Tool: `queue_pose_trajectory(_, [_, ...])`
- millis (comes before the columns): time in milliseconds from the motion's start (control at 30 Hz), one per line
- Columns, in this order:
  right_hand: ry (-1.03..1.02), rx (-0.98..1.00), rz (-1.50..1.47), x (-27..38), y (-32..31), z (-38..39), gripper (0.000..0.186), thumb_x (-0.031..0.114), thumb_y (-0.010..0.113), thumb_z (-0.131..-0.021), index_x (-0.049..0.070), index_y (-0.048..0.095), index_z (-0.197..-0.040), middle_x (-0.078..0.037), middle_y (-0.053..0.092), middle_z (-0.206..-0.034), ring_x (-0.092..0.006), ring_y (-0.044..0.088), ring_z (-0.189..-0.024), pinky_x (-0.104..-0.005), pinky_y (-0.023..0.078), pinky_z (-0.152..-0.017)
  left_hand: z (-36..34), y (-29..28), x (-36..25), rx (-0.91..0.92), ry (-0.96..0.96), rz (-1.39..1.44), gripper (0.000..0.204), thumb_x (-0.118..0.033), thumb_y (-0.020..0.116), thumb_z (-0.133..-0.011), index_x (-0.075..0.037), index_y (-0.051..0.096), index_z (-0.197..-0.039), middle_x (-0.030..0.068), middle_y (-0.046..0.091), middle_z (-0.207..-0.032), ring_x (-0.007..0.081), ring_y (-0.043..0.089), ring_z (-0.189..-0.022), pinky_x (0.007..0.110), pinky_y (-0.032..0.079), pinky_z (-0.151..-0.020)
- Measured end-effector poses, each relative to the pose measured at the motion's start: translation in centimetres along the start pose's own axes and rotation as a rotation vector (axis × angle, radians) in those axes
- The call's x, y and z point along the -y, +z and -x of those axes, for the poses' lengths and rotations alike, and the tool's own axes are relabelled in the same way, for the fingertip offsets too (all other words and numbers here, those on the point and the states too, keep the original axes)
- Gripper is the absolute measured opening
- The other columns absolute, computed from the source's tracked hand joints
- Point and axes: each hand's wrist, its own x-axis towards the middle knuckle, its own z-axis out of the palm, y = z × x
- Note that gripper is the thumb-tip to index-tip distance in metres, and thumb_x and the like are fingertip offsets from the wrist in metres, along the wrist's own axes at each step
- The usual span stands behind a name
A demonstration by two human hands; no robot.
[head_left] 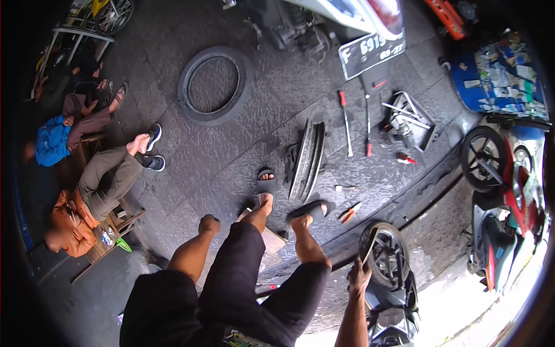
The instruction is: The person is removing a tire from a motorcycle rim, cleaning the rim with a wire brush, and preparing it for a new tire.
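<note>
My left hand (209,224) hangs as a closed fist over the dark pavement, with nothing visible in it. My right hand (359,275) is closed around a thin silver metal bar (369,247) that rises beside a parked scooter's wheel (386,254). My legs in dark shorts stretch forward. My feet in black sandals (266,183) rest beside a bare wheel rim (308,157) standing on edge. Orange-handled pliers (349,213) lie just right of my right foot.
A loose black tyre (214,85) lies flat farther off. Long screwdrivers (346,122) and an open tool tray (408,122) sit beyond the rim, below a motorcycle's rear (347,23). A red motorcycle (509,191) stands right. People sit on a bench (104,179) at left.
</note>
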Motion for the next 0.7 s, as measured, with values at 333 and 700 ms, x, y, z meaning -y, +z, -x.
queue_pose_trajectory(333, [-0.49,0.123,0.181,4.2,23.3,-29.0,0.038,0.034,0.057,-0.097,0.0,0.049,-0.081,-0.001,0.039,-0.062,-0.0114,0.034,-0.059,-0.0333,0.031,-0.052,-0.8,2.4,-17.0,-0.221,-0.036,-0.081,0.053,-0.041,0.036,-0.098,0.003,0.065,-0.108,0.0233,0.068,-0.102,0.0359,0.066,-0.101,0.039,0.055,-0.086])
queue_pose_trajectory(700, [-0.664,-0.176,0.803,-6.0,25.4,-41.0,0.042,0.039,0.06,-0.091,0.002,0.057,-0.11,-0.027,0.06,-0.104,-0.0457,0.057,-0.1,-0.0497,0.047,-0.086,6.2,-11.9,-25.8,0.264,1.261,-0.194,0.026,-0.015,0.045,-0.097,-0.002,0.06,-0.114,0.0148,0.06,-0.118,0.026,0.066,-0.094,0.034,0.051,-0.083])
